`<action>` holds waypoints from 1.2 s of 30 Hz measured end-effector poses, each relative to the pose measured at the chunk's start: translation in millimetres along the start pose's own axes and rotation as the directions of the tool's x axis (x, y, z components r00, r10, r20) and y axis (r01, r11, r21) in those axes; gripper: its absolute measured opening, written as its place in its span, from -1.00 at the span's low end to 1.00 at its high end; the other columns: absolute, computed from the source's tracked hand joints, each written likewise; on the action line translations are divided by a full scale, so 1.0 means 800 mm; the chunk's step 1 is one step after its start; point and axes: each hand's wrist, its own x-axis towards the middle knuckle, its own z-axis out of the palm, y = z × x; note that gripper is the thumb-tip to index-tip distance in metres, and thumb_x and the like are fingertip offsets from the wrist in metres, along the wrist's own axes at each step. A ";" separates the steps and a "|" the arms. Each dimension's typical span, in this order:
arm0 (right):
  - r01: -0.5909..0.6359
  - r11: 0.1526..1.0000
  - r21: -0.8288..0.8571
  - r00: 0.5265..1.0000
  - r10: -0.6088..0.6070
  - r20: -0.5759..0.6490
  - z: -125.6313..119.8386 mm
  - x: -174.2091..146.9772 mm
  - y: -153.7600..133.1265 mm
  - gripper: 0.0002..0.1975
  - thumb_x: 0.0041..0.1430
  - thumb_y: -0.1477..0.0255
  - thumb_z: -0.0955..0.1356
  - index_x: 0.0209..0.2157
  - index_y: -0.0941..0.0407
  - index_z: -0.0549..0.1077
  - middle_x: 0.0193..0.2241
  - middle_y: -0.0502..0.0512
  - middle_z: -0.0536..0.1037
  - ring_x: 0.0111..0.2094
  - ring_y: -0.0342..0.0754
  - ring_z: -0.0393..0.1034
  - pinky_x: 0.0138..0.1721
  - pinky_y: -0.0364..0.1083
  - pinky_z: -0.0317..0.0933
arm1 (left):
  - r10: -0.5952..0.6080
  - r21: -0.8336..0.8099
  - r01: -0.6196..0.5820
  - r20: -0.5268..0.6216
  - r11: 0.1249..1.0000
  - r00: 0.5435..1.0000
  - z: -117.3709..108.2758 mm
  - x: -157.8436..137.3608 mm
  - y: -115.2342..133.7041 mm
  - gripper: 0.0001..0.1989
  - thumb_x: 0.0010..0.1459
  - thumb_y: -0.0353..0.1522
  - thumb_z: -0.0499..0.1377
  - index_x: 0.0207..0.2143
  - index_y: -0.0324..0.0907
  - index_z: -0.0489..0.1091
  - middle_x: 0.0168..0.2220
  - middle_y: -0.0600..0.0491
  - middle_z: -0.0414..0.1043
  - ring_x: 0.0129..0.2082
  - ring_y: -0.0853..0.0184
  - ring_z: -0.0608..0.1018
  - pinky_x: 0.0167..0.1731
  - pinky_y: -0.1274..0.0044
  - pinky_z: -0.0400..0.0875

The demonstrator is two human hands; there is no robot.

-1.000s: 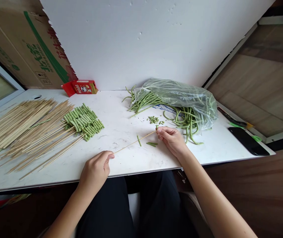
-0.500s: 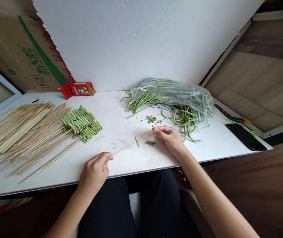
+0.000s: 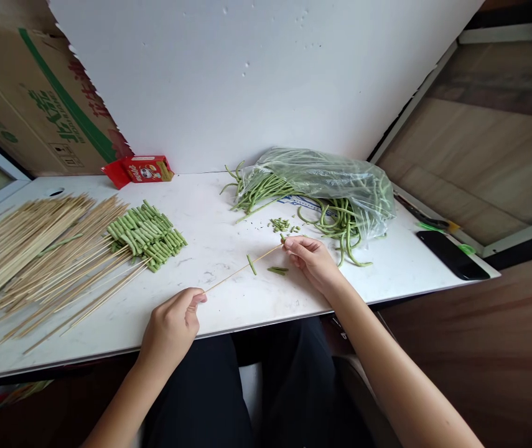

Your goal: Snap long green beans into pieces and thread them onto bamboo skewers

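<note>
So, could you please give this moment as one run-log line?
left hand: grips stick | right hand: pinches bean piece at stick's end | table: loose pieces, bag, skewers

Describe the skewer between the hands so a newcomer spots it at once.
Find the white table, then the left hand and right hand near its front edge. A thin skewer slants from the former toward a green bean piece pinched in the latter. Unlike the skewer pile at far left, it alone spans both hands.
</note>
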 end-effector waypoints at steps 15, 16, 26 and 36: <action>0.026 0.999 0.027 0.999 -0.025 -0.032 0.011 -0.004 0.000 -0.66 0.04 0.09 0.60 -0.38 0.07 0.64 -0.42 0.02 0.55 -0.53 -0.18 0.11 -0.48 -0.07 0.04 | 0.012 0.008 -0.012 -0.018 1.000 1.000 0.001 -0.001 0.000 -0.76 0.43 -0.44 0.04 -0.24 -0.13 0.49 -0.31 0.07 0.67 -0.34 0.30 0.70 -0.32 0.55 0.54; 0.032 0.999 0.023 0.999 -0.031 -0.033 0.012 -0.004 0.000 -0.66 0.04 0.09 0.60 -0.39 0.07 0.64 -0.42 0.02 0.55 -0.54 -0.18 0.11 -0.48 -0.07 0.03 | 0.012 0.007 -0.012 -0.010 1.000 1.000 0.001 -0.001 0.000 -0.76 0.42 -0.45 0.03 -0.25 -0.12 0.48 -0.32 0.07 0.67 -0.34 0.30 0.70 -0.32 0.55 0.54; 0.200 0.966 -0.161 0.978 -0.206 -0.017 0.016 -0.011 -0.005 -0.69 0.18 0.08 0.53 -0.37 0.05 0.63 -0.43 0.03 0.53 -0.48 -0.11 0.15 -0.37 -0.04 0.08 | 0.021 0.001 -0.022 0.037 1.000 0.999 -0.002 0.002 -0.001 -0.73 0.30 -0.56 -0.01 -0.32 -0.11 0.40 -0.38 0.11 0.60 -0.39 0.34 0.67 -0.35 0.56 0.47; 0.155 0.977 -0.147 0.976 -0.175 -0.132 0.020 -0.008 -0.003 -0.63 0.14 0.04 0.53 -0.37 0.07 0.59 -0.43 0.02 0.49 -0.53 -0.15 0.11 -0.45 -0.06 0.00 | -0.166 -0.168 0.171 0.041 0.971 0.985 -0.011 0.011 0.009 -0.81 0.42 -0.23 0.15 -0.07 -0.15 0.43 -0.51 0.18 0.44 -0.58 0.43 0.42 -0.45 0.62 0.38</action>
